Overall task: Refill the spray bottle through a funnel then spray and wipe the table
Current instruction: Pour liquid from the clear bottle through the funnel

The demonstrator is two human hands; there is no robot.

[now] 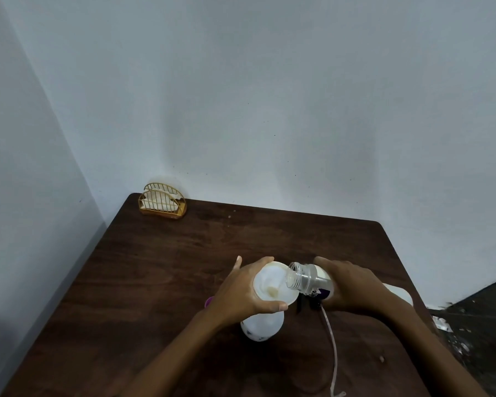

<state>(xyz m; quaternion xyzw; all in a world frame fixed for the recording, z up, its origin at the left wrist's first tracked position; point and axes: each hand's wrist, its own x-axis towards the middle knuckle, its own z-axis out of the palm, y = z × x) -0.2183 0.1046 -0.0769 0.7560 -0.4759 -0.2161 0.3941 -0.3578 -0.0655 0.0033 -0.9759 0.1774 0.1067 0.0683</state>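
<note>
While the dark wooden table (161, 282) fills the corner of the room, a white spray bottle (262, 325) stands near its middle with a white funnel (272, 282) sitting in its neck. The left hand (241, 290) curls fingers and thumb round the funnel's rim, and the right hand (347, 285) wraps round a refill bottle (307, 277) tipped sideways, its clear open mouth over the funnel's edge. Just right of the spray bottle lies the black spray head (307, 303), its thin tube (332, 339) trailing toward the near edge, and a small gold napkin holder (162, 203) sits at the far left corner.
</note>
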